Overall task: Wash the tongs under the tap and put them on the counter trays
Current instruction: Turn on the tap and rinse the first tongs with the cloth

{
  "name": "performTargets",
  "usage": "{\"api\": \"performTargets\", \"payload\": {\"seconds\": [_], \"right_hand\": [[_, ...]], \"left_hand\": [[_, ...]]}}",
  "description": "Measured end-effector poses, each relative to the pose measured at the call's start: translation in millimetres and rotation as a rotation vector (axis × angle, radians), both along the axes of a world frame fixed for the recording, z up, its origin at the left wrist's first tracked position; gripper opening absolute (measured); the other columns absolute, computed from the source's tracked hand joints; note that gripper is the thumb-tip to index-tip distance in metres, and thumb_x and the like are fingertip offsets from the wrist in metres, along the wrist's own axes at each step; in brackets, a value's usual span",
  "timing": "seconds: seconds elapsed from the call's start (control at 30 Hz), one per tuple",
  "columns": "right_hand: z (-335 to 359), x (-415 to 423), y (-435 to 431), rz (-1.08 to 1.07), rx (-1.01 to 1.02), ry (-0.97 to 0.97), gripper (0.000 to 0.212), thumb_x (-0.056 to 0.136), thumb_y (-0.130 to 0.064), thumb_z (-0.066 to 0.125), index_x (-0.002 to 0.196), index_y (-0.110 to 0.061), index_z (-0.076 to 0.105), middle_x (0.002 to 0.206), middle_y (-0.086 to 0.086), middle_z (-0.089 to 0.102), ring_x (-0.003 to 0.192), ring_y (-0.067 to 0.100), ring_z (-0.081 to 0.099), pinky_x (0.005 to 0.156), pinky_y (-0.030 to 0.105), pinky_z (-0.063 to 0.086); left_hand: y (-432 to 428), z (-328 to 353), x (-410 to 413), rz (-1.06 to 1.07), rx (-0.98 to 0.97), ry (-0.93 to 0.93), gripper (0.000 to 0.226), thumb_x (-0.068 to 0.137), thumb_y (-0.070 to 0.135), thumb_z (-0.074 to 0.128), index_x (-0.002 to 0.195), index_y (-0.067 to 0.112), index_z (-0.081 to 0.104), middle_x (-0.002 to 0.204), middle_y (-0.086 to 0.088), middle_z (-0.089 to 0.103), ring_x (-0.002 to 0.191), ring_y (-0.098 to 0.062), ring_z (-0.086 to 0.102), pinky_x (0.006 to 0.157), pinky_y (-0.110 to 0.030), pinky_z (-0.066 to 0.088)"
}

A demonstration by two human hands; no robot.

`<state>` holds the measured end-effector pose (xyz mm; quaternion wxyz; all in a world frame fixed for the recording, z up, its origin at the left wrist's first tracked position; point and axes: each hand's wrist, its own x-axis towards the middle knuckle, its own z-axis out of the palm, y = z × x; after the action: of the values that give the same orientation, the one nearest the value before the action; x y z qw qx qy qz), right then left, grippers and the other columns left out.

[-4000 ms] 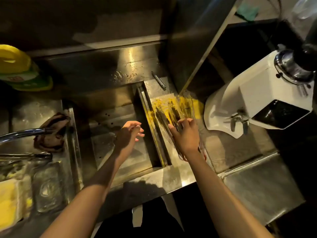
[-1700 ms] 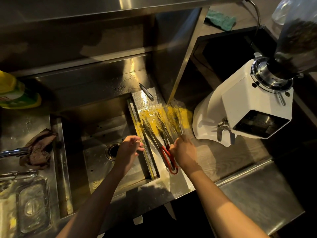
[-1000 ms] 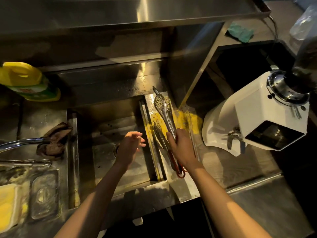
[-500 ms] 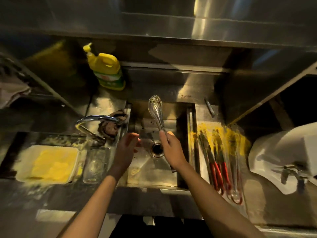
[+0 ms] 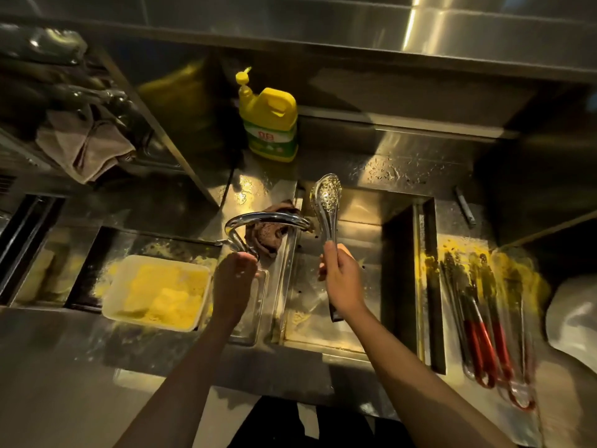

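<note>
My right hand [image 5: 339,279] grips a pair of steel tongs [image 5: 327,202] by the shaft, perforated spoon ends pointing up and away over the sink [image 5: 355,286]. The tong ends sit just right of the curved chrome tap [image 5: 268,219] spout. My left hand [image 5: 234,273] is at the tap's base, fingers curled around its lever; the lever itself is mostly hidden. Several more tongs with red handles [image 5: 484,321] lie on a clear tray [image 5: 513,389] dusted with yellow powder on the counter right of the sink.
A yellow detergent bottle [image 5: 269,124] stands behind the tap. A brown rag [image 5: 269,232] lies under the tap arc. A white tub of yellow crumbs [image 5: 156,292] sits left of the sink. A grey cloth [image 5: 82,147] hangs far left. A white machine [image 5: 575,318] fills the right edge.
My right hand lifted one pair of tongs off the tray and carried it left over the sink. My left hand moved from above the sink to the tap's base.
</note>
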<state>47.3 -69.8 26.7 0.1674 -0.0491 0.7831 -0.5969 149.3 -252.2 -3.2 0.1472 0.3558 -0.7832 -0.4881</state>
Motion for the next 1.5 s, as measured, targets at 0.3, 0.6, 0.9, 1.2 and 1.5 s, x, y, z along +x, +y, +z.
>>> {"api": "performTargets", "payload": {"seconds": [0.3, 0.6, 0.9, 1.2, 1.5], "right_hand": [[-17, -14, -7, -0.073, 0.096, -0.078, 0.071, 0.091, -0.077, 0.035, 0.085, -0.011, 0.060, 0.071, 0.015, 0.062, 0.064, 0.031, 0.060, 0.063, 0.054, 0.051], [-15, -24, 7, -0.131, 0.190, -0.044, 0.040, 0.106, -0.037, 0.040, 0.086, -0.010, 0.062, 0.073, 0.005, 0.062, 0.063, 0.004, 0.057, 0.057, 0.020, 0.048], [-22, -26, 26, -0.157, 0.220, -0.013, 0.044, 0.106, -0.041, 0.041, 0.082, -0.011, 0.061, 0.071, 0.006, 0.063, 0.063, 0.008, 0.058, 0.062, 0.036, 0.049], [-26, -29, 38, -0.125, 0.257, 0.009, 0.045, 0.104, -0.049, 0.039, 0.085, -0.015, 0.061, 0.075, 0.010, 0.063, 0.070, 0.021, 0.062, 0.065, 0.043, 0.050], [-53, -23, 87, 0.173, 0.605, 0.114, 0.029, 0.105, -0.032, 0.047, 0.098, -0.013, 0.068, 0.083, -0.003, 0.053, 0.068, 0.005, 0.047, 0.061, 0.011, 0.035]], "left_hand": [[-70, -25, -17, 0.000, -0.355, -0.159, 0.025, 0.090, 0.002, 0.059, 0.114, 0.000, 0.066, 0.109, -0.022, 0.060, 0.089, -0.037, 0.064, 0.078, -0.039, 0.050], [-89, -11, -46, -0.109, -0.400, -0.069, 0.016, 0.091, -0.001, 0.059, 0.103, -0.001, 0.070, 0.091, -0.013, 0.068, 0.079, -0.016, 0.059, 0.071, -0.023, 0.044], [-70, -33, -28, -0.002, -0.260, 0.018, 0.017, 0.092, 0.006, 0.052, 0.102, -0.003, 0.064, 0.083, -0.021, 0.068, 0.075, -0.033, 0.065, 0.066, -0.038, 0.054], [-43, -30, -25, 0.166, -0.205, -0.062, 0.032, 0.086, 0.000, 0.055, 0.118, 0.000, 0.055, 0.113, -0.020, 0.060, 0.092, -0.029, 0.062, 0.077, -0.037, 0.050], [46, -37, -26, -0.255, -0.246, -0.160, 0.031, 0.094, 0.029, 0.054, 0.121, 0.014, 0.054, 0.115, -0.002, 0.057, 0.097, -0.012, 0.056, 0.082, -0.028, 0.048]]}}
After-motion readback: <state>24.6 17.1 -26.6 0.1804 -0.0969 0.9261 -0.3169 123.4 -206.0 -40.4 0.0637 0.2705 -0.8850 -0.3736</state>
